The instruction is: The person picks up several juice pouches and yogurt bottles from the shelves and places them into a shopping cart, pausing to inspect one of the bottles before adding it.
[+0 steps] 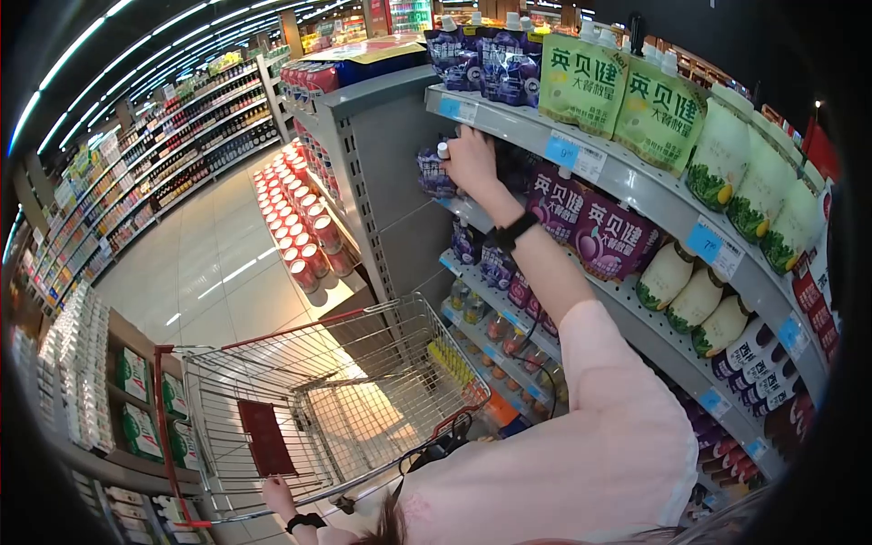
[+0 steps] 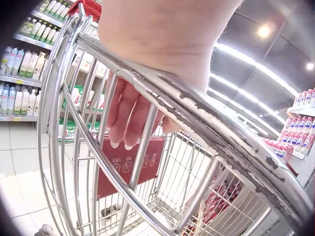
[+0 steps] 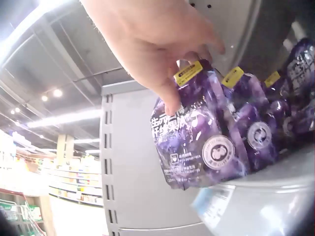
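In the right wrist view my right hand [image 3: 157,44] holds a shiny purple drink pouch [image 3: 197,142] by its top, with the thumb down its front. The head view shows this right hand [image 1: 472,163] under the upper shelf, at the pouch's white cap. Behind that pouch stand more purple pouches [image 3: 253,118] with yellow labels. My left hand [image 2: 130,115] hangs over the metal side rail of a shopping cart [image 2: 197,118], its fingers pointing down inside the bars. Close by the fingertips is the cart's red panel [image 2: 130,164].
Green pouches [image 1: 577,86] stand on the upper shelf [image 1: 599,154], which overhangs the reach. A grey end panel [image 1: 391,154] borders the shelf on the left. Red-topped cans [image 1: 295,218] are stacked beyond the cart. White cartons [image 1: 73,363] line the left side.
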A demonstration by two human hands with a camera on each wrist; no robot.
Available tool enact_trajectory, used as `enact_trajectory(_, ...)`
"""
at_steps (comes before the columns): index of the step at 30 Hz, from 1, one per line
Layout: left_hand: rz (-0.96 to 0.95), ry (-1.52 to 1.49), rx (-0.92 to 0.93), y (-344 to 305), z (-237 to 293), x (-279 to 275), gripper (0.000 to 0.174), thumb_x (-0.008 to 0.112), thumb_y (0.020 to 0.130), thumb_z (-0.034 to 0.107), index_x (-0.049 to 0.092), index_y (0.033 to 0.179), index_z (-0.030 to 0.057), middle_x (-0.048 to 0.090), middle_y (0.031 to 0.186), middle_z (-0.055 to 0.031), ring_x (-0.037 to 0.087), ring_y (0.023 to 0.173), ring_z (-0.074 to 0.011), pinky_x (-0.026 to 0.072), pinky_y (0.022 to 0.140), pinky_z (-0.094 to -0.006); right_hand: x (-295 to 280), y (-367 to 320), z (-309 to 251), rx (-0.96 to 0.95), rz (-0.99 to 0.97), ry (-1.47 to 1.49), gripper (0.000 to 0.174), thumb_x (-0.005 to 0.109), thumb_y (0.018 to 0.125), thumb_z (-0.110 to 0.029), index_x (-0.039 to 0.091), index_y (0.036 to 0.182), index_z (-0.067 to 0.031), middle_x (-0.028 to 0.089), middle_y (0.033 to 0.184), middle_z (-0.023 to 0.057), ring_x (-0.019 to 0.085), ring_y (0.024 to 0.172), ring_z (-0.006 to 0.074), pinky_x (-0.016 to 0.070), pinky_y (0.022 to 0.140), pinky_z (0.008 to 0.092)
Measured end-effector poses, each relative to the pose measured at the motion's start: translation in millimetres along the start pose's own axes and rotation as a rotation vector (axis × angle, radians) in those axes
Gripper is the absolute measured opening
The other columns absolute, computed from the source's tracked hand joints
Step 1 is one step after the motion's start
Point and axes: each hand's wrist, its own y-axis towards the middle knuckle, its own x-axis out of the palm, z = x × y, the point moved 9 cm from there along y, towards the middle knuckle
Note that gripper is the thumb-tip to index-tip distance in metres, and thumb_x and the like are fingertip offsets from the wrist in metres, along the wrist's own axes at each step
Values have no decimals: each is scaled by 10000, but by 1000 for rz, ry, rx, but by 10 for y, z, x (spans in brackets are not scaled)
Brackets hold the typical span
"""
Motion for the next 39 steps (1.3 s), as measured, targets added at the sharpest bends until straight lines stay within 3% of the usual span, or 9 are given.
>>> enact_trajectory(3, -4, 3, -5, 34, -44, 27, 281, 597, 806, 258, 647, 727, -7, 617, 719, -184, 603, 698, -363, 477, 616, -434, 416, 124, 238, 167, -183, 41, 277, 718, 677, -248, 672, 888, -74, 544, 1118, 164, 476, 1092, 340, 350, 951, 428)
enact_trajectory(6, -15, -4, -1, 16, 7, 4, 276, 594, 803, 249, 642, 724, -11, 611, 713, -189, 598, 693, -366, 472, 620, -437, 675, 239, 424, 251, -396, 141, 292, 716, 694, -273, 665, 908, -80, 628, 986, 150, 587, 956, 321, 462, 825, 414)
enact_trajectory(10, 23, -18, 52, 54, -26, 45, 289, 576, 798, 261, 600, 664, 5, 586, 679, -177, 583, 647, -352, 461, 598, -444, 649, 232, 360, 213, -383, 42, 200, 669, 730, -220, 658, 878, -86, 640, 892, 124, 616, 865, 299, 496, 710, 411)
enact_trajectory(14, 34, -24, 48, 30, 19, 1, 269, 555, 799, 234, 594, 662, 6, 575, 666, -178, 567, 629, -357, 452, 580, -443, 253, -151, -268, -106, -6, -1, 47, 592, 699, -107, 616, 739, -116, 541, 775, 86, 594, 735, 265, 484, 602, 381)
enact_trajectory(18, 3, -10, 59, 61, -1, 65, 274, 541, 807, 225, 570, 639, 9, 568, 661, -173, 556, 615, -354, 437, 557, -446, -125, -774, -753, -96, 51, 316, 171, 654, 695, -108, 649, 858, -159, 534, 793, 62, 580, 730, 255, 477, 620, 369)
enact_trajectory(28, -77, 37, 65, 72, -119, 239, 322, 528, 849, 316, 611, 746, 22, 597, 711, -178, 571, 664, -356, 439, 587, -458, 1614, -3190, -1510, 150, -836, 549, 184, 512, 788, -83, 515, 969, -116, 547, 861, 144, 577, 751, 326, 446, 626, 427)
enact_trajectory(31, -292, -14, -98, 21, 98, -34, 419, 470, 875, 396, 644, 862, 14, 617, 814, -237, 589, 732, -377, 444, 664, -485, 2031, -3919, -1487, 207, -870, 465, 194, 415, 858, -151, 435, 1033, -69, 552, 648, 182, 577, 598, 358, 435, 512, 460)
enact_trajectory(34, -314, -12, -52, 37, 203, -95, 426, 430, 887, 398, 597, 1047, 40, 613, 856, -245, 568, 756, -426, 442, 670, -496, 2264, -4561, -1402, 307, -1173, 311, 261, 460, 826, -98, 455, 1056, 26, 583, 677, 211, 600, 617, 336, 476, 529, 430)
enact_trajectory(39, -451, 51, -93, 69, 81, 78, 444, 418, 895, 405, 557, 1121, 49, 615, 872, -242, 574, 778, -413, 450, 704, -472, 2606, -4952, -1418, 221, -1244, 218, 214, 491, 796, -60, 548, 978, 36, 610, 728, 215, 630, 665, 304, 501, 527, 407)
